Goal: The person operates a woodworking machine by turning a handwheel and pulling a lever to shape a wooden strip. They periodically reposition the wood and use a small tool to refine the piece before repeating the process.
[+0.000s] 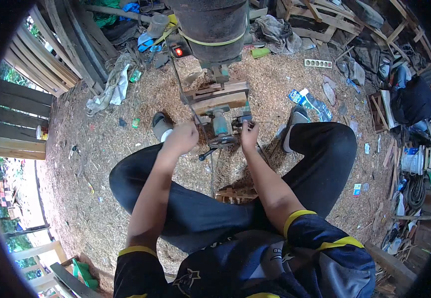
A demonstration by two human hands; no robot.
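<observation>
Fists first: our left grip (181, 139) is clenched tight just left of the small machine (220, 126), touching its edge; whatever it encloses is hidden. Our right grip (249, 135) grasps the dark fitting at the machine's right end. The machine sits between both grips on the sawdust floor (101, 149), with a wooden block (219, 102) just beyond it and a dark drum (210, 25) farther off.

wood blocks (220, 99) rough | metal tool (220, 126) dull | sawdust floor (126, 129) coarse
</observation>
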